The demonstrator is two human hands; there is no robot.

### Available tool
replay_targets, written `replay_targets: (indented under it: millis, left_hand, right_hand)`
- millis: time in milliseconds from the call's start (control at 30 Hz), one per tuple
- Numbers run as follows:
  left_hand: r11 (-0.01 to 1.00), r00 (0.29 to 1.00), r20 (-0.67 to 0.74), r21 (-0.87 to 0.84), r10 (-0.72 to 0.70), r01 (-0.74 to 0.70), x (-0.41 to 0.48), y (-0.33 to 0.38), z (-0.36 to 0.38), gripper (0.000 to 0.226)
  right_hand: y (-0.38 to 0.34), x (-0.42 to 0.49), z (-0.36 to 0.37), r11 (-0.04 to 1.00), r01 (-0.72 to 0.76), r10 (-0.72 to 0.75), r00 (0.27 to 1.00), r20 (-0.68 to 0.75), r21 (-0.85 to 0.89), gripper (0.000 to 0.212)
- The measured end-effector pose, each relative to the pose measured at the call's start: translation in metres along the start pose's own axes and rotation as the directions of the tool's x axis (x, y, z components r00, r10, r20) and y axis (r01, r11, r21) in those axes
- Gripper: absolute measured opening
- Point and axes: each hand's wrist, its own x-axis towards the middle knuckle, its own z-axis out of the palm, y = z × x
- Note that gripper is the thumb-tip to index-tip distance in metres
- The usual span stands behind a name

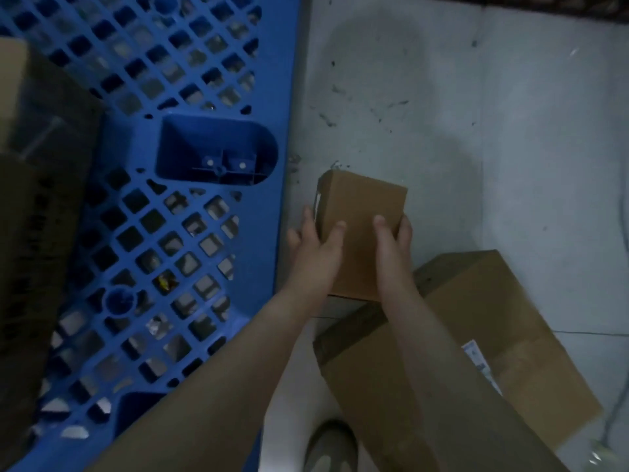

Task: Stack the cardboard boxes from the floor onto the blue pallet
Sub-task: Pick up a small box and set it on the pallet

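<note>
Now my left grip (316,247) and right grip (391,240) clamp the small box (360,202) from both sides, steady for the blue pallet (265,233).

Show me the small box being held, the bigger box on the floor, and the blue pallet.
small cardboard box (360,206), head view, middle of its bare top face.
large cardboard box (510,318), head view, bare part of its top panel.
blue pallet (265,206), head view, solid rim along its floor-side edge.
</note>
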Motion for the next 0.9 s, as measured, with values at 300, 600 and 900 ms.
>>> replay_targets:
  millis: [300, 600, 900]
  left_hand:
    - [0.963, 0.942, -0.201, 0.03, 0.267, -0.267, -0.074, 0.104, -0.11, 0.088]
    - [0.905, 0.909, -0.371, -0.293, 0.188, -0.307, -0.101, 0.181, -0.262, 0.042]
    - [0.883, 0.967, -0.211, -0.469, -0.144, 0.029, -0.069, 0.173, -0.4, 0.035]
  right_hand:
    - [-0.134, -0.1, -0.002, 0.911, 0.394, -0.364, 0.907, 0.213, -0.12, 0.051]
    - [-0.259, -0.173, 0.135, 0.746, 0.626, -0.575, 0.778, 0.254, -0.229, 0.045]
    - [-0.292, -0.189, 0.286, 0.603, 0.656, -0.485, 0.753, 0.444, -0.453, 0.054]
